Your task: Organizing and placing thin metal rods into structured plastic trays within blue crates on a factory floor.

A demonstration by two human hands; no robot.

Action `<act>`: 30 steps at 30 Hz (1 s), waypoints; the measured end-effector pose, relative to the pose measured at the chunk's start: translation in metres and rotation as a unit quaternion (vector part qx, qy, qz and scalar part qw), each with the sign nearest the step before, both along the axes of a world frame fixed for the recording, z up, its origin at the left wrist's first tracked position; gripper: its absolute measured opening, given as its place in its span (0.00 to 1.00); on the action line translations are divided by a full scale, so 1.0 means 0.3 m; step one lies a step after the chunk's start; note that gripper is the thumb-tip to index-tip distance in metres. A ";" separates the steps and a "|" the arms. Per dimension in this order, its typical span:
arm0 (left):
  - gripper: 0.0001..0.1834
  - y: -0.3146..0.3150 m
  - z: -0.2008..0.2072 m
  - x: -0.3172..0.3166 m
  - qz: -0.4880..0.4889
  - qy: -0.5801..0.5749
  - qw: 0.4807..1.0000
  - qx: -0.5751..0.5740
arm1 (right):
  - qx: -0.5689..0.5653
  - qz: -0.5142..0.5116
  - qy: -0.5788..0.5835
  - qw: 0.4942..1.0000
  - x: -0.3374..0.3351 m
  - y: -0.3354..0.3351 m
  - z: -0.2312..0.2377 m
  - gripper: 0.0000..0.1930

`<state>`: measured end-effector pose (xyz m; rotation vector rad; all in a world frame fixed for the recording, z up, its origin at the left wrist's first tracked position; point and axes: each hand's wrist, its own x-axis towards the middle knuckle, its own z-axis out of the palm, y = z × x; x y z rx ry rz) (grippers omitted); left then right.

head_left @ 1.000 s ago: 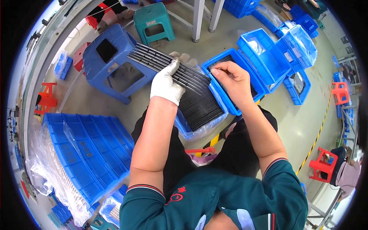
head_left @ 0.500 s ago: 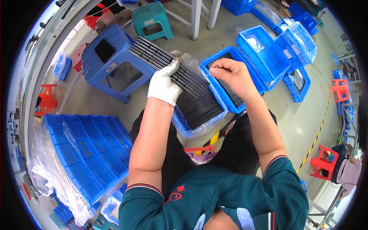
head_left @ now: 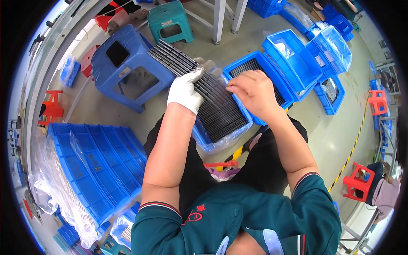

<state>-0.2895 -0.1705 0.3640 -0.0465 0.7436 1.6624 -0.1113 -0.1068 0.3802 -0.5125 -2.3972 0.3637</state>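
My left hand (head_left: 186, 94), in a white glove, is closed round a row of dark metal rods (head_left: 214, 91), which slant from upper left to lower right. At their lower right end, the thumb and fingertips of my bare right hand (head_left: 256, 94) are pinched together. Whatever lies in that pinch is hidden now. Below the held rods is a blue, plastic-lined crate (head_left: 229, 141) with many similar dark rods (head_left: 223, 123) lying side by side. Partly behind my right hand stands a second blue crate (head_left: 233, 68), also with dark rods in it.
A blue stool (head_left: 138, 57) is beyond the held rods, with a green stool (head_left: 170, 21) behind. Blue crates (head_left: 293, 57) stand at the right. A large stack of blue trays (head_left: 95, 165) is by my left arm. Red stools (head_left: 359, 182) and other people are at the edges.
My right fingertips have closed in on the rod ends; the thin silver metal piece seen in them earlier no longer shows. My left hand and the rods have shifted slightly right.
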 end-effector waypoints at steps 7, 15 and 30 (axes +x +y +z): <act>0.10 0.011 -0.049 -0.021 0.044 0.004 0.999 -0.025 | -0.152 -0.035 0.048 0.987 -0.009 -0.010 -0.011 0.04; 0.11 0.004 -0.033 -0.021 0.042 0.008 0.998 -0.041 | -0.099 -0.020 0.035 0.994 -0.029 -0.012 -0.026 0.04; 0.10 0.000 -0.031 -0.016 0.052 0.012 0.997 -0.052 | 0.076 0.010 -0.018 0.997 -0.048 -0.045 -0.011 0.04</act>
